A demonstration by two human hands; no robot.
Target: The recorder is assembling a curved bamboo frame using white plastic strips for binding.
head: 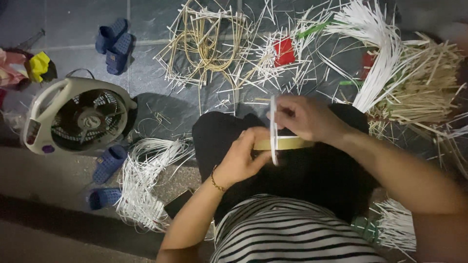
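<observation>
White strips, blue sandals, dark floor

Beside the cream fan: blue sandals, white strips; beyond it, a red scrap.

I see a thin white strip standing near upright, crossing over a flat tan band that lies level, left to right, above the dark lap. Both are pinched at the crossing, centre of scene, near me.
</observation>
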